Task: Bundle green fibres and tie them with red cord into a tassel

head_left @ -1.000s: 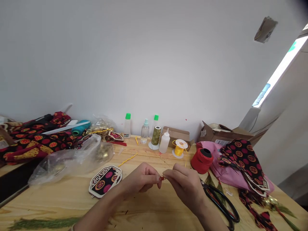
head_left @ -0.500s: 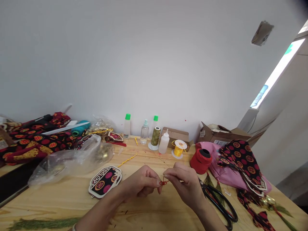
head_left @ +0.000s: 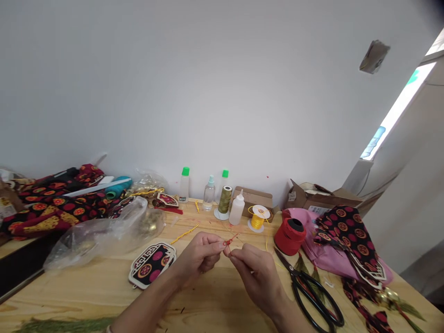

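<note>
Between the fingertips of both hands is a small knotted red cord (head_left: 228,242), a loop and a loose end of it poking up. My left hand (head_left: 204,253) pinches the knot between thumb and forefinger. Just to the right, my right hand (head_left: 255,273) pinches a strand of the same cord, its other fingers curled. Left of my left forearm lies a pale-framed ornament (head_left: 152,265) with black floral fabric and a twisted yellow cord (head_left: 184,233). Black-handled scissors (head_left: 308,291) lie to the right of my right hand, beside a red thread spool (head_left: 290,236).
Along the wall stand a white squeeze bottle (head_left: 237,209), an olive thread cone (head_left: 225,200), a yellow cord spool (head_left: 258,217) and a clear bottle (head_left: 208,194). Patterned fabric (head_left: 74,208) and a plastic bag (head_left: 104,238) lie left. Pink cloth (head_left: 314,240) and a cardboard box (head_left: 312,196) are right.
Both hands have moved slightly left in the view, with the knotted cord raised a little. The right hand has turned and its grip on the strand now sits below the knot.
</note>
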Tool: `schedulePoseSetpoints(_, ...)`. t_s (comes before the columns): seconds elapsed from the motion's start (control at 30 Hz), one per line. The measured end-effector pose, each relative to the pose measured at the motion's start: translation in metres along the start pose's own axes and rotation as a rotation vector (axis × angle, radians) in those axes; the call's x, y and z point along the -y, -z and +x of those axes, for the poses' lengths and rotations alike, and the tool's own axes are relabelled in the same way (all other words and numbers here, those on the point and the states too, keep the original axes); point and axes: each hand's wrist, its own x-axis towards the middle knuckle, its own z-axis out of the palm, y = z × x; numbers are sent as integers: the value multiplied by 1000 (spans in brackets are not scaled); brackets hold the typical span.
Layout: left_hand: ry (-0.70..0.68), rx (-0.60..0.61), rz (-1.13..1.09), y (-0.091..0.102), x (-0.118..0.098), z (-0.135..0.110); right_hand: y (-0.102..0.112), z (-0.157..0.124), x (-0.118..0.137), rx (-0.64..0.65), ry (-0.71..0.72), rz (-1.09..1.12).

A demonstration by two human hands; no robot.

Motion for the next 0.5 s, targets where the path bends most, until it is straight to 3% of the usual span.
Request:
schedulePoseSetpoints(0.2,-72,-127,95,-5,0,4,6,-2,2,8,57,-94)
schedulePoseSetpoints(0.5,-220,-286,-49,4,-2,4,7,6,-6,-50,-288,255)
